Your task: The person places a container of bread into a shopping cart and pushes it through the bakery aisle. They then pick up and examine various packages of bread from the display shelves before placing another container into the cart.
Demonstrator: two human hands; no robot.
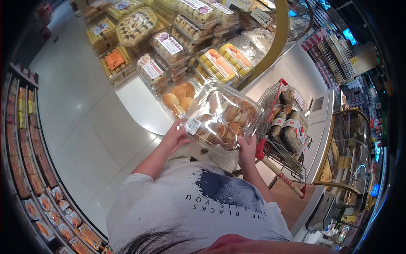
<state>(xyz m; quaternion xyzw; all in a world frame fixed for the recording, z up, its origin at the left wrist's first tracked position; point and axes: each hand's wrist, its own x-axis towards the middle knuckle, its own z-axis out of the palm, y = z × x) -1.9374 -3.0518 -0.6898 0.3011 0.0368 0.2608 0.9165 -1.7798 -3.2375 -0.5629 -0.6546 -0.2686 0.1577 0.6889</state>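
A clear plastic clamshell box of pastries (224, 112) is held in front of my body, tilted a little. Browned, swirled pastries show through its lid, and a white label sits at its left corner. My left hand (174, 137) grips that corner by the label. At the lower right corner, my right hand (246, 149) is closed on the edge, thumb on top. Just behind the box, partly covered by it, a pack of round golden buns (177, 98) lies on the white display counter (137, 106).
Stacked boxes of baked goods (169, 44) fill the display counter ahead. A shopping cart (281, 169) with red trim stands on my right, holding several packaged foods (292, 129). Shelves of packed goods (36, 156) line the left, beyond the tiled floor (84, 139).
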